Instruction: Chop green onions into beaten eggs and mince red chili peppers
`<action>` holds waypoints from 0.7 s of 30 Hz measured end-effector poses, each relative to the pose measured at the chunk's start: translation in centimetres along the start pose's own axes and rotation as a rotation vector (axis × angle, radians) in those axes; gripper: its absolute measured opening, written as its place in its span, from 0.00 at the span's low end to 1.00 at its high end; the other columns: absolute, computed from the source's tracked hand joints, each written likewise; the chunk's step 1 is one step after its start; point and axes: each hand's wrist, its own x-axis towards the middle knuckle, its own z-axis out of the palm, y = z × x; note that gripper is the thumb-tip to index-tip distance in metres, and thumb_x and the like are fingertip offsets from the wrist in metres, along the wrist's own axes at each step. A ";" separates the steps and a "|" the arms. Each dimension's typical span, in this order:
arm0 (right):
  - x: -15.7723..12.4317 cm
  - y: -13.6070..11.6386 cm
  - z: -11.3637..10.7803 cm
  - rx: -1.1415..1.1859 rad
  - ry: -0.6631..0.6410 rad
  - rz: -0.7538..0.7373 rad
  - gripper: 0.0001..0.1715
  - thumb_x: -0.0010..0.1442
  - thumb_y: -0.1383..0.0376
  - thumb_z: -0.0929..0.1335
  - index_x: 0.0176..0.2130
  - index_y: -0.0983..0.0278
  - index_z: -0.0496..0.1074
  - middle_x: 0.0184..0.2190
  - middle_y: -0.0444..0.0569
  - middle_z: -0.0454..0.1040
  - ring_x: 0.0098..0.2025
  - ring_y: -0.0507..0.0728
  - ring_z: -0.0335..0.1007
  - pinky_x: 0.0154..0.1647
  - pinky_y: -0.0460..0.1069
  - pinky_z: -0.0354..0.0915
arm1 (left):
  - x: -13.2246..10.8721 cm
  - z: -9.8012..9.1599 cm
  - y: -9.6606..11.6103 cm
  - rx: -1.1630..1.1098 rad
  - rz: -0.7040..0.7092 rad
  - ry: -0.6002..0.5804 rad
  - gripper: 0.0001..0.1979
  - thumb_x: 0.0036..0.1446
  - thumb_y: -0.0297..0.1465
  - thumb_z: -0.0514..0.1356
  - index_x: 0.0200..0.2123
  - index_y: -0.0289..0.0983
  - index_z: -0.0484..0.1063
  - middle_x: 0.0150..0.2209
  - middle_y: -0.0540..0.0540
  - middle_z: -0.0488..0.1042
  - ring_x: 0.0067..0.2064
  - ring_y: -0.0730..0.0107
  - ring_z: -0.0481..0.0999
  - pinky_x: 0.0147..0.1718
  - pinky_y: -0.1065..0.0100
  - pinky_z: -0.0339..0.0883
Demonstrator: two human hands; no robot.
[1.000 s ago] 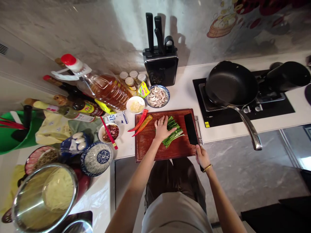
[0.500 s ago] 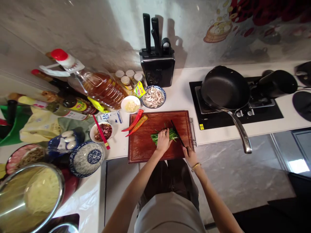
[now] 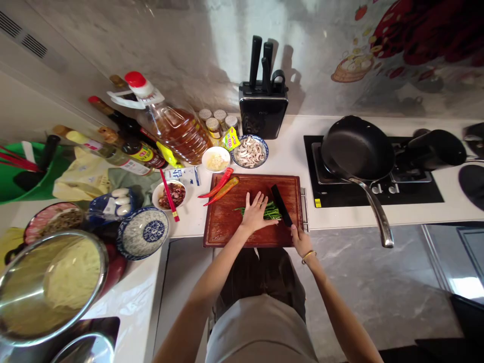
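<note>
Greens (image 3: 272, 212) lie in a loose bundle right of the middle of the board (image 3: 227, 229), slim as blades of grass and running roughly side to side. They are a deep, fresh green, paling toward the right-hand ends; a few thin tips poke out to the left, beyond the left hand (image 3: 254, 214). That hand lies over the bundle with fingers and thumb spread wide, hiding much of its left part; a ring shows on one finger.

The right hand (image 3: 301, 243), a gold bracelet (image 3: 309, 255) at its wrist, is closed around the handle of the knife (image 3: 280, 202). The blade is matte black, broad and straight, slanting away to the upper left just beside the greens' right ends; whether it touches them I cannot tell. The board is reddish brown with a groove along its edge. Near its upper left corner lie two glossy peppers, one red (image 3: 220, 183), one orange mottled with green (image 3: 224, 191), their thin tips jutting past the left edge.
</note>
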 end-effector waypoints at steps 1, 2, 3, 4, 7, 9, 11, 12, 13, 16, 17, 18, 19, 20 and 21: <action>0.0 0.0 0.2 0.021 0.007 0.002 0.34 0.61 0.45 0.48 0.29 0.63 0.68 0.23 0.49 0.72 0.26 0.56 0.69 0.29 0.48 0.59 | 0.3 0.1 -0.4 -0.007 0.017 -0.007 0.43 0.50 0.56 0.49 0.59 0.28 0.56 0.59 0.31 0.58 0.64 0.50 0.46 0.59 0.42 0.22; -0.1 0.0 0.4 0.045 0.013 0.008 0.34 0.61 0.44 0.49 0.28 0.63 0.68 0.22 0.49 0.71 0.25 0.56 0.68 0.28 0.48 0.59 | 0.6 0.3 -0.8 -0.015 0.037 -0.018 0.43 0.49 0.56 0.48 0.57 0.28 0.59 0.59 0.31 0.59 0.64 0.50 0.48 0.59 0.42 0.23; -0.1 0.0 0.5 0.072 0.020 0.018 0.34 0.61 0.44 0.49 0.28 0.63 0.67 0.20 0.48 0.70 0.25 0.56 0.68 0.27 0.48 0.59 | 0.8 0.5 -1.1 -0.027 0.061 -0.032 0.43 0.49 0.57 0.49 0.56 0.29 0.61 0.58 0.32 0.60 0.63 0.50 0.50 0.60 0.43 0.25; -0.1 0.1 0.7 0.101 0.029 0.028 0.35 0.60 0.43 0.49 0.27 0.63 0.67 0.19 0.48 0.70 0.24 0.56 0.68 0.27 0.48 0.59 | 0.8 0.8 -1.2 -0.042 0.086 -0.049 0.43 0.48 0.58 0.49 0.55 0.29 0.62 0.58 0.32 0.61 0.62 0.51 0.52 0.61 0.46 0.29; -0.1 0.3 1.0 0.167 0.054 0.039 0.35 0.60 0.42 0.49 0.25 0.62 0.66 0.17 0.47 0.69 0.23 0.56 0.67 0.26 0.48 0.59 | 0.1 1.4 -0.9 -0.091 0.115 -0.069 0.42 0.49 0.58 0.49 0.55 0.31 0.62 0.57 0.35 0.63 0.61 0.55 0.56 0.60 0.55 0.44; -0.1 0.2 1.2 0.164 0.074 0.018 0.35 0.60 0.42 0.49 0.25 0.62 0.66 0.18 0.47 0.69 0.24 0.55 0.67 0.26 0.48 0.59 | -0.8 1.9 -0.2 -0.091 0.104 -0.047 0.40 0.52 0.55 0.48 0.58 0.31 0.58 0.56 0.36 0.64 0.60 0.57 0.58 0.58 0.59 0.50; -0.1 0.0 1.3 0.130 0.099 -0.018 0.35 0.60 0.43 0.50 0.26 0.63 0.67 0.20 0.48 0.71 0.25 0.55 0.68 0.28 0.48 0.60 | -1.8 2.4 0.8 -0.052 0.063 -0.010 0.37 0.56 0.51 0.48 0.60 0.30 0.53 0.56 0.35 0.63 0.59 0.57 0.60 0.57 0.59 0.52; -0.2 -0.2 1.4 0.111 0.112 -0.036 0.34 0.60 0.43 0.50 0.27 0.63 0.68 0.21 0.49 0.71 0.25 0.55 0.68 0.29 0.48 0.60 | -2.2 2.8 1.2 -0.026 0.035 0.005 0.36 0.58 0.48 0.48 0.61 0.29 0.51 0.56 0.35 0.63 0.58 0.57 0.60 0.56 0.58 0.53; -0.2 -0.4 1.4 0.096 0.121 -0.048 0.34 0.60 0.43 0.50 0.28 0.63 0.68 0.22 0.49 0.72 0.26 0.55 0.68 0.30 0.48 0.60 | -2.5 3.2 1.7 -0.002 0.002 0.017 0.34 0.59 0.46 0.48 0.61 0.29 0.51 0.56 0.35 0.64 0.57 0.57 0.61 0.56 0.58 0.53; -0.4 -1.0 0.9 0.068 0.118 -0.040 0.34 0.61 0.45 0.50 0.28 0.63 0.70 0.25 0.50 0.73 0.28 0.55 0.70 0.31 0.48 0.61 | -2.7 4.4 3.1 0.043 -0.111 0.043 0.28 0.61 0.40 0.47 0.60 0.30 0.55 0.55 0.36 0.65 0.56 0.57 0.63 0.55 0.57 0.54; -0.5 -1.1 0.5 0.054 0.114 -0.030 0.34 0.61 0.46 0.50 0.29 0.63 0.70 0.25 0.50 0.74 0.28 0.56 0.70 0.30 0.48 0.61 | -2.6 4.7 3.4 0.052 -0.159 0.054 0.26 0.61 0.38 0.47 0.59 0.30 0.56 0.55 0.36 0.65 0.56 0.57 0.63 0.55 0.57 0.54; -0.6 -1.2 0.0 0.034 0.110 -0.022 0.33 0.62 0.46 0.50 0.30 0.63 0.70 0.25 0.50 0.74 0.28 0.56 0.70 0.30 0.48 0.60 | -2.4 5.0 3.8 0.060 -0.210 0.065 0.25 0.62 0.37 0.46 0.59 0.30 0.57 0.55 0.36 0.65 0.56 0.57 0.63 0.55 0.56 0.54; -0.8 -1.3 -0.6 0.007 0.106 -0.016 0.33 0.62 0.47 0.50 0.31 0.63 0.71 0.25 0.51 0.74 0.28 0.56 0.70 0.30 0.48 0.60 | -2.2 5.2 4.1 0.068 -0.260 0.077 0.25 0.62 0.36 0.46 0.59 0.31 0.57 0.55 0.37 0.65 0.56 0.56 0.63 0.56 0.56 0.54; -1.0 -1.4 -1.3 -0.023 0.100 -0.015 0.33 0.62 0.48 0.49 0.33 0.63 0.70 0.26 0.51 0.74 0.28 0.56 0.71 0.29 0.48 0.59 | -2.1 5.3 4.3 0.074 -0.302 0.086 0.25 0.62 0.35 0.45 0.60 0.31 0.56 0.55 0.37 0.65 0.56 0.56 0.63 0.56 0.55 0.54; -1.2 -1.4 -2.1 -0.054 0.087 -0.020 0.32 0.63 0.48 0.49 0.34 0.63 0.70 0.26 0.51 0.74 0.28 0.57 0.71 0.29 0.48 0.58 | -2.0 5.3 4.5 0.077 -0.329 0.093 0.25 0.62 0.35 0.44 0.60 0.31 0.55 0.55 0.37 0.65 0.56 0.56 0.63 0.56 0.55 0.53</action>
